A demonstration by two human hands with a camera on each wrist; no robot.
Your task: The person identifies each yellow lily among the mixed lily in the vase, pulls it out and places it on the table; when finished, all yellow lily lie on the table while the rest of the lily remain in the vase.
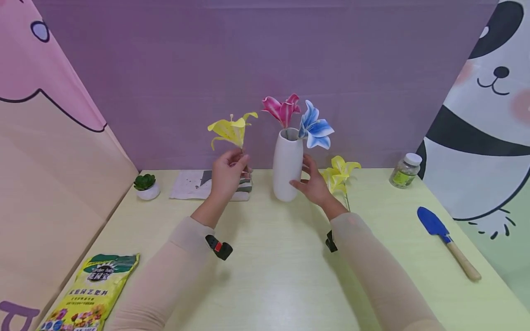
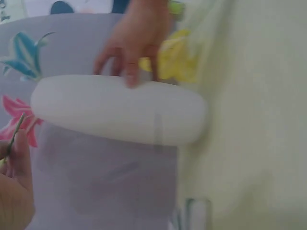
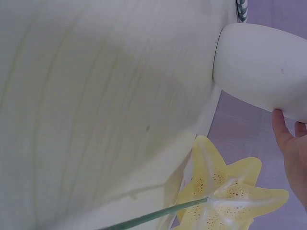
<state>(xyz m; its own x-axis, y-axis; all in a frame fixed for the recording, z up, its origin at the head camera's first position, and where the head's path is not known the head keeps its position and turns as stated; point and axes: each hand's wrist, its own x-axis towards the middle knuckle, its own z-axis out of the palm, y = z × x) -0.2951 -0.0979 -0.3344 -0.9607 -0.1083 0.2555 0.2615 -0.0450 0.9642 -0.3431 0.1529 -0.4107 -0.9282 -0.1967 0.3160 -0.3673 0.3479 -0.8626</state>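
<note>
My left hand [image 1: 227,174] pinches the thin stem of a yellow lily [image 1: 230,131], holding it up left of the white vase [image 1: 285,170]. In the left wrist view the stem's green end [image 2: 18,127] shows above the left fingertips. The vase stands upright, with a pink lily [image 1: 283,111] and a blue lily [image 1: 316,128] in its mouth. My right hand [image 1: 316,187] holds the vase from its right side, thumb towards the front and fingers farther back. Beside that hand lie more yellow lilies [image 1: 338,174], one large in the right wrist view [image 3: 225,194].
Behind the left hand lies a folded cloth [image 1: 188,185]; a small potted succulent [image 1: 146,186] stands left of it. A yellow bag [image 1: 89,294] lies front left. At right are a lidded jar [image 1: 406,171] and a blue trowel [image 1: 447,241]. A purple backdrop [image 1: 186,59] hangs behind the table.
</note>
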